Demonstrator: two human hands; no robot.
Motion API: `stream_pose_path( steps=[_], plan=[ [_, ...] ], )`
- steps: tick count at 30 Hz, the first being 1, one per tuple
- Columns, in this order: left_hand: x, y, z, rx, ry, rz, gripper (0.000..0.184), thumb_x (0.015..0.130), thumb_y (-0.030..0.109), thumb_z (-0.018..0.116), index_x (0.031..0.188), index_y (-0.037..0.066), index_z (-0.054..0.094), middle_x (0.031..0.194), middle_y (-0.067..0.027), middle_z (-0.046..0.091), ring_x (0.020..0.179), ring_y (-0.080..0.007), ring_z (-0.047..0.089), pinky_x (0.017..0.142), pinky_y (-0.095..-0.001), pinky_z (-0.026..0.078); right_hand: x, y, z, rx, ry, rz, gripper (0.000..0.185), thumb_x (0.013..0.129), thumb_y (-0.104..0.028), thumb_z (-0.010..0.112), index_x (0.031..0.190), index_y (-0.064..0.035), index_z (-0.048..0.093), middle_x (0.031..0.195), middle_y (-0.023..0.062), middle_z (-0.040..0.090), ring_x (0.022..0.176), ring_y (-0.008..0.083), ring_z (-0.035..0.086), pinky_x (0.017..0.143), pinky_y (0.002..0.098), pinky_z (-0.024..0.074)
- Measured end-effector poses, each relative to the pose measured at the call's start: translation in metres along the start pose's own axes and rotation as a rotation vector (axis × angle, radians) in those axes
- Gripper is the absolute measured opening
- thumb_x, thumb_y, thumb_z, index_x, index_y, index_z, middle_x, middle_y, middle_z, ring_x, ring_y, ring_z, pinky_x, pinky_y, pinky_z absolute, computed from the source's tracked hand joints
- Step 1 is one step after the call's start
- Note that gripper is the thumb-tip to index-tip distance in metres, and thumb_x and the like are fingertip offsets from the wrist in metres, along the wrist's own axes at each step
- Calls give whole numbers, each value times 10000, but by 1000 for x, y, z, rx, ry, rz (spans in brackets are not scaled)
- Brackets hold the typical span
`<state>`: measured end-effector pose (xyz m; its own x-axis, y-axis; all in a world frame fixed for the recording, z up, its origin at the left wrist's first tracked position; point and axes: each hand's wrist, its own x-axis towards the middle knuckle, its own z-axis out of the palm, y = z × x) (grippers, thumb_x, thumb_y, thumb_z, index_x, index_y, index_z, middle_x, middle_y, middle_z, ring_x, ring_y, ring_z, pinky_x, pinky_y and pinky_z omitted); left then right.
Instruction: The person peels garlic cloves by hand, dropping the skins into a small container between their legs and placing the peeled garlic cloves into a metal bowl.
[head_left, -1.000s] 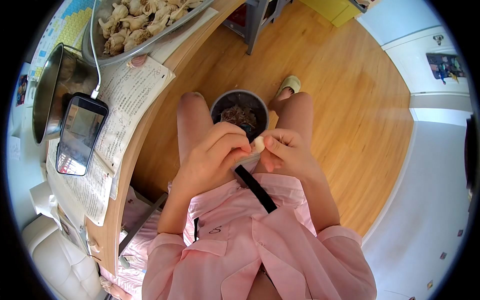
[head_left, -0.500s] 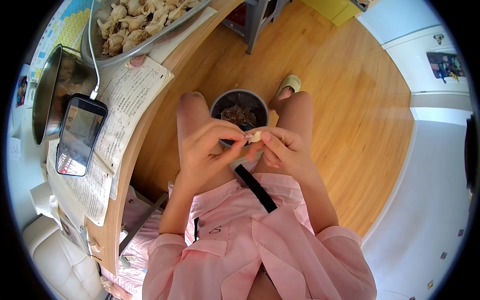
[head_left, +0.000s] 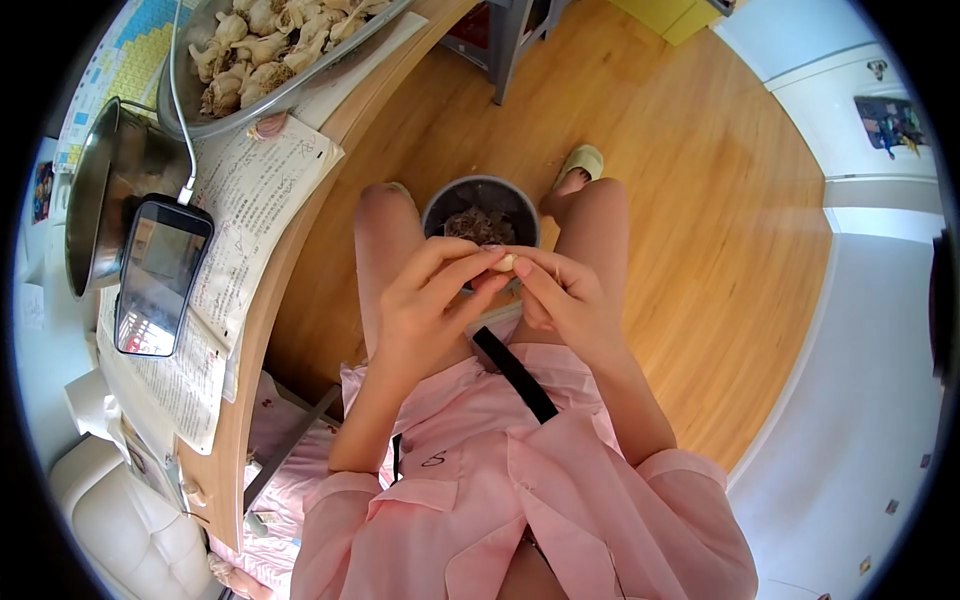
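Over the bin (head_left: pixel 508 193): left hand (head_left: pixel 428 298) and right hand (head_left: pixel 578 308) both have fingers pinched on one pale clove (head_left: pixel 505 263). Garlic tub (head_left: pixel 208 128) on surface (head_left: pixel 213 492).

Cam, head-worn, qty 1. Looks fwd & steeply dn; wide round fisheye view, blk corners. Nearest lens: pink short-sleeved cloth shirt (head_left: pixel 440 530), 6 o'clock. Ctr, mid-dist.: bare left hand (head_left: pixel 425 295), bare right hand (head_left: pixel 572 298). Lower, twd 12: round grey bin (head_left: pixel 512 198). Flanking: light-wood desk (head_left: pixel 222 480), 8–11. Farther: tan wood-plank floor (head_left: pixel 690 220), 2 o'clock; white wall (head_left: pixel 860 380), 4 o'clock.
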<state>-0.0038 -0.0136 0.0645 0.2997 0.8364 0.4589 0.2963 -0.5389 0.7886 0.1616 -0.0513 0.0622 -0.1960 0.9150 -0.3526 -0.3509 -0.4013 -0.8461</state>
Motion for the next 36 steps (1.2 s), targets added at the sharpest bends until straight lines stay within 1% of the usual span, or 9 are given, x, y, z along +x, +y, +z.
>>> stream_pose_path(
  steps=[2,5,8,12,15,23,29,32,36],
  plan=[
    [1,5,-1,0,-35,-101,233,721,-3,723,946,34,676,895,-66,614,730,-170,612,611,-260,512,1,-1,0,5,18,18,281,968,-202,484,1157,-31,603,536,-75,403,446,-6,302,398,176,221],
    [1,1,-1,-20,-37,-126,182,734,4,715,913,19,680,858,-65,627,729,-166,615,615,-255,507,3,6,-1,-5,13,-15,284,968,-209,486,1158,-34,604,572,-69,458,440,-4,284,392,174,207],
    [-3,-6,2,-70,-31,-180,144,743,5,706,885,9,683,821,-74,632,725,-161,620,608,-243,501,3,3,1,-130,62,7,286,967,-214,488,1152,-33,608,694,-34,554,531,2,416,461,157,307],
    [-3,-3,3,-76,-6,-209,117,760,-3,689,877,-1,682,818,-79,634,713,-159,624,602,-241,499,4,4,9,-160,108,-122,244,945,-167,529,1128,-10,565,922,25,604,813,44,554,660,167,405],
    [-7,-1,8,-83,27,-228,101,775,-20,671,876,-14,676,818,-86,634,714,-157,629,601,-244,503,5,15,8,-86,134,-150,214,920,-114,564,1095,2,522,987,52,597,934,80,573,770,193,431],
    [-9,-3,9,-287,14,-367,82,807,-55,634,887,-62,649,851,-104,622,757,-143,632,663,-231,523,7,18,1,50,97,-163,163,899,-77,587,1025,3,521,959,63,603,887,102,588,811,222,467],
    [-8,-3,6,-428,-34,-346,124,789,-66,648,912,-49,655,874,-96,607,800,-156,627,701,-242,516,6,19,-5,101,98,-144,142,891,-74,599,1002,-9,538,949,52,608,888,93,585,796,208,465],
    [-7,-1,2,-361,-100,-335,134,780,-74,652,912,-52,657,879,-98,607,802,-163,623,702,-245,511,6,19,-7,85,109,-122,143,882,-63,610,996,-15,539,955,46,609,885,85,583,784,203,468],
    [-9,-3,4,-404,-73,-365,129,776,-75,655,901,-45,662,872,-94,614,792,-152,613,697,-243,497,7,21,-6,91,99,-184,147,869,-40,621,986,-10,537,955,45,611,866,82,587,777,206,477]
  ],
)
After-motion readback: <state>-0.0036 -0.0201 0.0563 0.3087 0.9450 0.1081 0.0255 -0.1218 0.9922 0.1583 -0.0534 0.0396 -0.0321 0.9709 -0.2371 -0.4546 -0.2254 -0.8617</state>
